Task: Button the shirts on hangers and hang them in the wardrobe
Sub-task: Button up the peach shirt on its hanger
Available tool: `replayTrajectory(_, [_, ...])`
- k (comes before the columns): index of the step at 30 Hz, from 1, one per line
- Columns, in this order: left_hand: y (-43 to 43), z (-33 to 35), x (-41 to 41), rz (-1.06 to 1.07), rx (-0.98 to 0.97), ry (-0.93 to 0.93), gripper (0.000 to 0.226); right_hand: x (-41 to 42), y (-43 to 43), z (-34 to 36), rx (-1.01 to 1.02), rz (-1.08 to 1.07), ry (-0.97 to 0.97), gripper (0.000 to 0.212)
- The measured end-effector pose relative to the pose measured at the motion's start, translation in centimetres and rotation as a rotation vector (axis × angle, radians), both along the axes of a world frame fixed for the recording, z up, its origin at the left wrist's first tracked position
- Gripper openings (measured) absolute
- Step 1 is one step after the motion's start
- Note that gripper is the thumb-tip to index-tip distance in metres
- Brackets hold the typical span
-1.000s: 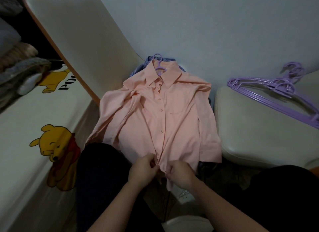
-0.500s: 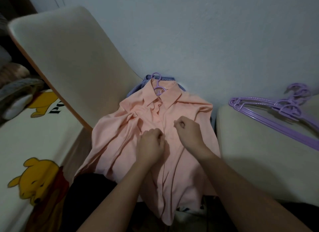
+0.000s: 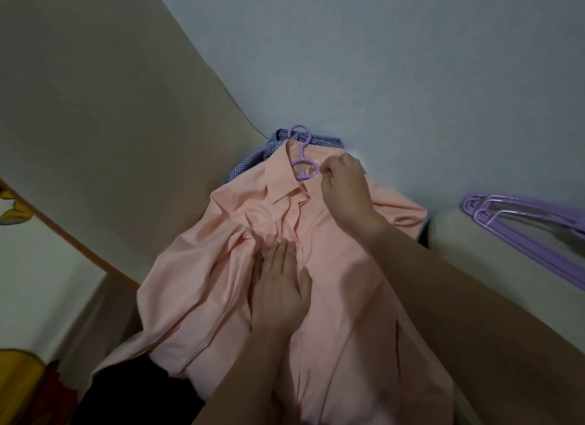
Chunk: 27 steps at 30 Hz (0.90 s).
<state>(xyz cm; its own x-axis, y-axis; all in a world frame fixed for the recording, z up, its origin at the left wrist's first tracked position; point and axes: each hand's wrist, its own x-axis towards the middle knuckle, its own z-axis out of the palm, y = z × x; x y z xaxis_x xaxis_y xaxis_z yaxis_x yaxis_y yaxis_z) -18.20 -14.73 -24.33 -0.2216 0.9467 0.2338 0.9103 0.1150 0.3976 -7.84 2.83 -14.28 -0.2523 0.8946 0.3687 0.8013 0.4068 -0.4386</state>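
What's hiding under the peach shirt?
A blue-and-white checked shirt peeks out above the peach button-up shirt. A purple plastic hanger pokes from its collar. The rest of both is covered.

peach shirt [image 3: 332,266] 1 | checked shirt [image 3: 250,162] 1 | left hand [image 3: 280,285] + right hand [image 3: 345,187] 2 | collar hanger [image 3: 303,151] 1 | spare hangers [image 3: 476,208] several

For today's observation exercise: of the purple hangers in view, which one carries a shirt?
The hanger inside the peach shirt, beside the right hand; the spare hangers lie bare on the cream seat at right.

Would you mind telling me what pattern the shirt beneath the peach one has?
The lower shirt has a fine blue-and-white check; head view.
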Motion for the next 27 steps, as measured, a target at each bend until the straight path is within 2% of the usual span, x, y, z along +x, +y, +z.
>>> replayTrajectory(3, [0.2, -0.3, -0.2, -0.011, 0.033, -0.02, 0.06, -1.5, 3.1, 0.9, 0.061, -0.047, -0.186, 0.027])
replayTrajectory(6, [0.4, -0.5, -0.2, -0.014, 0.062, -0.046, 0.058, -2.5, 5.4, 1.1, 0.016, -0.024, -0.341, 0.028])
replayTrajectory(10, [0.7, -0.7, -0.2, -0.032, 0.078, -0.057, 0.057, -3.7, 7.0, 1.1, -0.05, -0.013, -0.421, 0.021])
replayTrajectory(12, [0.7, -0.8, -0.2, -0.033, 0.073, -0.077, 0.056, -4.1, 7.4, 1.8, -0.123, -0.008, -0.361, 0.017])
replayTrajectory(15, [0.8, -0.8, -0.2, -0.033, 0.07, -0.11, 0.057, -3.3, 8.3, 3.1, -0.31, -0.077, -0.095, 0.014])
replayTrajectory(16, [0.8, -0.7, -0.2, -0.036, 0.074, -0.111, 0.057, -2.8, 8.7, 3.7, -0.313, -0.133, -0.026, 0.015])
replayTrajectory(21, [0.6, -0.6, -0.2, -0.037, 0.087, -0.113, 0.057, -1.1, 8.1, 7.1, -0.164, -0.209, -0.007, 0.023])
replayTrajectory(27, [0.2, 0.0, -0.4, -0.063, 0.037, -0.056, 0.061, -1.4, 5.8, 9.2, -0.004, -0.13, 0.106, 0.009])
